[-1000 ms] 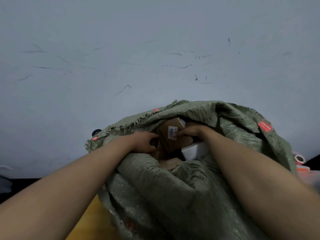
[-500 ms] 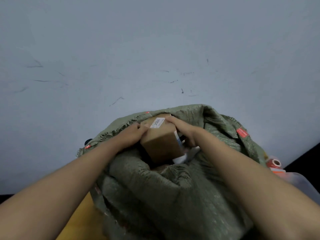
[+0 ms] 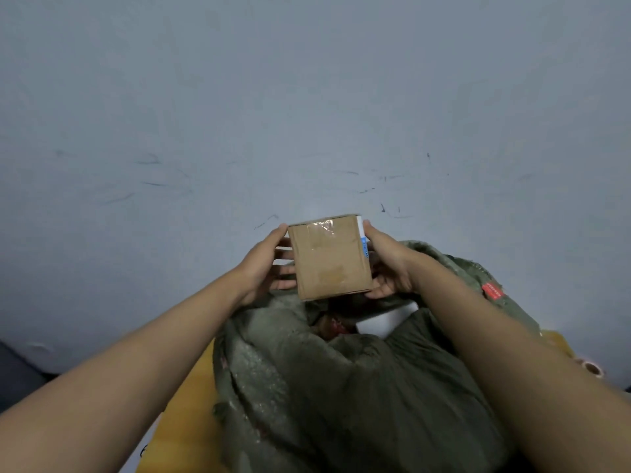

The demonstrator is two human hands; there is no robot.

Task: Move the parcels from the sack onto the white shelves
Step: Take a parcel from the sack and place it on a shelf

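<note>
Where the frame bottoms out: yellow surface (image 3: 184,418) at lower left, partly under the sack (image 3: 341,397). Olive woven fabric, crumpled, frayed at the mouth; red tag (image 3: 492,291) on its right rim. Mouth open upward, edges slack. Inside, a white parcel (image 3: 386,320) and something reddish-brown, too dim to identify, possibly another parcel. Held clear above the mouth, free on all sides: cardboard box (image 3: 329,256), brown, squarish, clear tape glossy across the top, white-and-blue label on its right side. Left hand (image 3: 264,264) gripping the left side, fingers curled under. Right hand (image 3: 389,264) gripping the right side likewise. Beyond: grey wall (image 3: 307,97), flat, scuffed with dark marks.
</note>
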